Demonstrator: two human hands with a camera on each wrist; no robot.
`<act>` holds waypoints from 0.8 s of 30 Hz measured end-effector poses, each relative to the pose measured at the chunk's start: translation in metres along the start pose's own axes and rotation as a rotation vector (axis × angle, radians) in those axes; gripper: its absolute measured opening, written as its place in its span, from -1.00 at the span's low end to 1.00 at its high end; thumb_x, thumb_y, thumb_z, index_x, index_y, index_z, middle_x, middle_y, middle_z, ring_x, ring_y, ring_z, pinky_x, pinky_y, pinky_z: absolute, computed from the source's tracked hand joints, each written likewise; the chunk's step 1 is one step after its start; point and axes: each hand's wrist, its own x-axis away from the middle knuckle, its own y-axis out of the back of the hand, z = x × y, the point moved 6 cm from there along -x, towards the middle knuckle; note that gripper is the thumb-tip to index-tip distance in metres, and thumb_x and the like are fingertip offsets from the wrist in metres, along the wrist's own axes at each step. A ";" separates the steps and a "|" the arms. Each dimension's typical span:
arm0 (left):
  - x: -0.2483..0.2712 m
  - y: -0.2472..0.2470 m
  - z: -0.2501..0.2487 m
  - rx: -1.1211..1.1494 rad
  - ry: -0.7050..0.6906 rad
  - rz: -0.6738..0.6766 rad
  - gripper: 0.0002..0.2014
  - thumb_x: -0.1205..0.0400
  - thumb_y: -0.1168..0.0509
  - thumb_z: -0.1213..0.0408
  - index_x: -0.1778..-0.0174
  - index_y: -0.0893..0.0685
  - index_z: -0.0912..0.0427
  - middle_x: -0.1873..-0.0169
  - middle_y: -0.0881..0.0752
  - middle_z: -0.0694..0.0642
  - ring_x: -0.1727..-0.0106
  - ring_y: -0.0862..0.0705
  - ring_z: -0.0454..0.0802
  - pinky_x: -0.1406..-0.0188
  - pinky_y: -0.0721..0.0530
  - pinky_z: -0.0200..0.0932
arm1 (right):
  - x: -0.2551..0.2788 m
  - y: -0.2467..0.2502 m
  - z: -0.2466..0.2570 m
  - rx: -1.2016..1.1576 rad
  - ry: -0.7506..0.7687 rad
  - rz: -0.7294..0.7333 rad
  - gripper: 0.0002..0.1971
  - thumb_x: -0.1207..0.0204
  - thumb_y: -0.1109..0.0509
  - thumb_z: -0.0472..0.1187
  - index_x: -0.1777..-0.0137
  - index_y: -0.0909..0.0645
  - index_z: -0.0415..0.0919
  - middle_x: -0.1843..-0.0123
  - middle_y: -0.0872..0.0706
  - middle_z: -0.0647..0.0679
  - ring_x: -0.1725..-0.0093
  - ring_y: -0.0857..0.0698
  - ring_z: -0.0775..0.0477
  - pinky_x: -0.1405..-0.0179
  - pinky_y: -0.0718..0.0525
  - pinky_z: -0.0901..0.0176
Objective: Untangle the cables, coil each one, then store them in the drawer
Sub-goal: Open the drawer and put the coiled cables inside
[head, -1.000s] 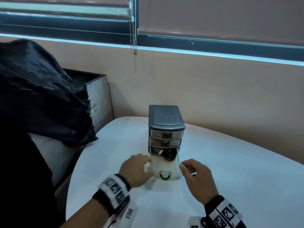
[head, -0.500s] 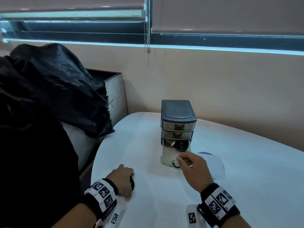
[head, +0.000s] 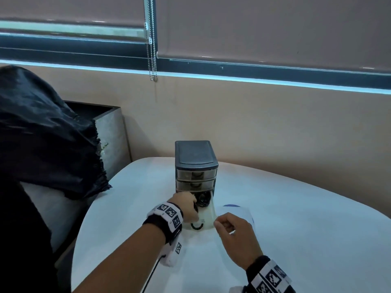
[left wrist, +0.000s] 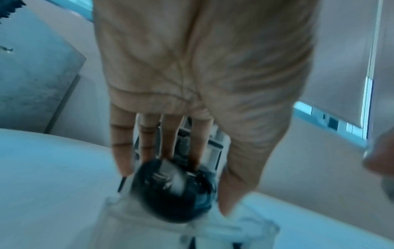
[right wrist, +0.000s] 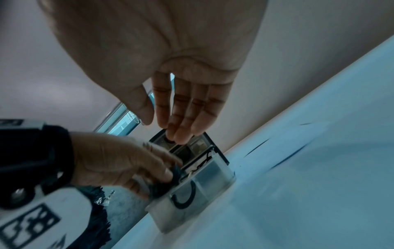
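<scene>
Small drawer unit near table's far edge. Bottom drawer pulled out toward near edge, black cables inside. Left hand over the drawer, fingers around a coiled black cable. Right hand just right of drawer front, fingers loosely bent, holding nothing

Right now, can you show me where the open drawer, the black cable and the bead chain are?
open drawer point(head: 208, 218): head view, its pale front wall.
black cable point(left wrist: 170, 190): left wrist view, middle of the coil.
bead chain point(head: 152, 60): head view, lower hanging strand.
</scene>
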 end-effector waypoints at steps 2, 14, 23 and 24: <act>-0.004 -0.007 0.013 0.029 0.036 -0.027 -0.61 -0.39 -0.48 -0.02 -0.11 -0.70 0.00 -0.08 -0.71 0.06 -0.14 -0.67 0.12 -0.03 -0.68 -0.10 | -0.003 0.004 -0.008 0.019 -0.013 0.000 -0.84 -0.56 -0.45 -0.13 0.25 -0.67 0.06 0.29 -0.77 0.15 0.24 -0.70 0.20 0.23 -0.66 0.34; -0.004 0.087 0.014 0.162 -0.123 -0.750 -0.96 -0.57 -0.32 0.28 0.17 -0.65 0.05 0.24 -0.69 -0.06 0.20 -0.63 -0.02 0.24 -0.63 -0.12 | -0.026 -0.081 0.025 0.499 0.315 0.165 -0.78 -0.54 -0.18 0.10 0.09 -0.61 0.07 0.13 -0.64 0.19 0.11 -0.61 0.12 0.21 -0.52 0.31; -0.014 0.113 0.009 0.217 -0.169 -0.790 -0.91 -0.60 -0.33 0.21 0.01 -0.70 0.01 0.05 -0.72 -0.08 -0.02 -0.65 -0.06 0.00 -0.65 -0.15 | -0.035 -0.098 0.026 0.582 0.327 0.235 -0.78 -0.45 -0.34 0.13 0.04 -0.60 0.03 0.04 -0.63 0.15 0.05 -0.64 0.04 0.14 -0.56 0.24; -0.019 0.116 0.007 0.163 -0.176 -0.771 -0.80 -0.62 -0.31 0.20 -0.15 -0.69 0.00 -0.12 -0.70 -0.05 -0.18 -0.61 -0.04 -0.14 -0.61 -0.12 | -0.032 -0.091 0.028 0.571 0.331 0.194 -0.83 -0.37 -0.38 0.12 0.19 -0.58 0.06 0.19 -0.62 0.19 0.21 -0.63 0.10 0.34 -0.45 0.38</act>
